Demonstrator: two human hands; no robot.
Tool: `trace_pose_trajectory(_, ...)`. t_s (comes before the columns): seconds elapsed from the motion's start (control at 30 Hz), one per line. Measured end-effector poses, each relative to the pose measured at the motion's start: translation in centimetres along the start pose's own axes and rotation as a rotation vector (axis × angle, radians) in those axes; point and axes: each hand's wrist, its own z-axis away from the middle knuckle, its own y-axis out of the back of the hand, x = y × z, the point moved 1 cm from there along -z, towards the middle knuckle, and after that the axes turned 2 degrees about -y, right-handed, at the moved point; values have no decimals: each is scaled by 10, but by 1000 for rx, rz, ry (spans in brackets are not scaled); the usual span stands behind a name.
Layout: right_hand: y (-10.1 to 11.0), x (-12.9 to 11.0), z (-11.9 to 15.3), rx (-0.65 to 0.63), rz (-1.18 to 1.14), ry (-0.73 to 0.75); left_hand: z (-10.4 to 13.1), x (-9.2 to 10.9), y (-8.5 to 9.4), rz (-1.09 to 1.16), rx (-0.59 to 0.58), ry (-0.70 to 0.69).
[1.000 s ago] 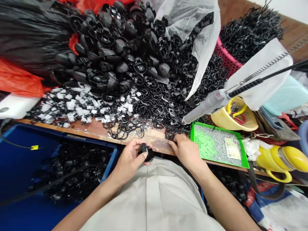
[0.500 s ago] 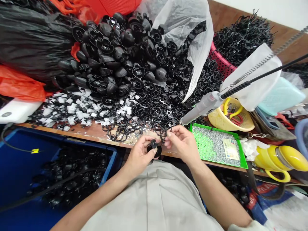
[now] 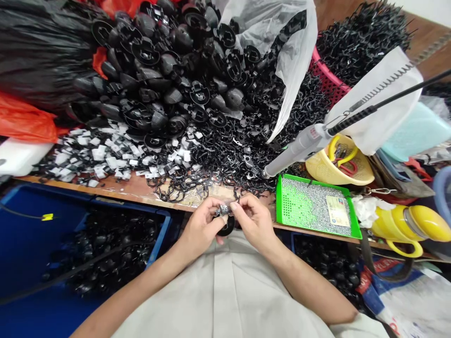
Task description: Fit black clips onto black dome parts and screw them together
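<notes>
My left hand (image 3: 203,224) is closed on a round black plastic part (image 3: 226,227), held in front of my body just off the table's near edge. On top of that part shows a small greyish clip-like piece. From the right, my right hand (image 3: 254,218) meets it, thumb and fingers pinched together at the part's upper side. Whatever lies between those right fingertips is too small to make out. Thin black plastic pieces (image 3: 176,188) lie on the wooden table edge (image 3: 137,191) just beyond both hands.
A grey electric screwdriver (image 3: 296,150) hangs from a spring to the right. Near it are a green tray (image 3: 279,206) of small screws, a yellow basket (image 3: 317,168) and a yellow flask (image 3: 398,223). Black shells (image 3: 169,94) and white pieces (image 3: 112,162) are heaped behind. A blue bin (image 3: 28,263) stands left.
My right hand has moved left and down from above the table edge to the black part. My left hand has stayed nearly in place, still holding it. The view has shifted slightly.
</notes>
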Motion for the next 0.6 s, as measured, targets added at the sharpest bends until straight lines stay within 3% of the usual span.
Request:
trace_pose_trajectory(0.17,-2,5,2,-9,-55,-55,0,4,-5,-2,32,3)
trace_pose_trajectory(0.33,-2,5,4,26,90,71,2,1,-8,-5,17,9)
trace_pose_trajectory(0.5,0,7,0,-5,-150,-147,-3,-3,-6,-76,49,-30)
trace_pose_trajectory(0.6,1,5,-4,-50,-139,-182,-6,-4,-5,-115,63,-27)
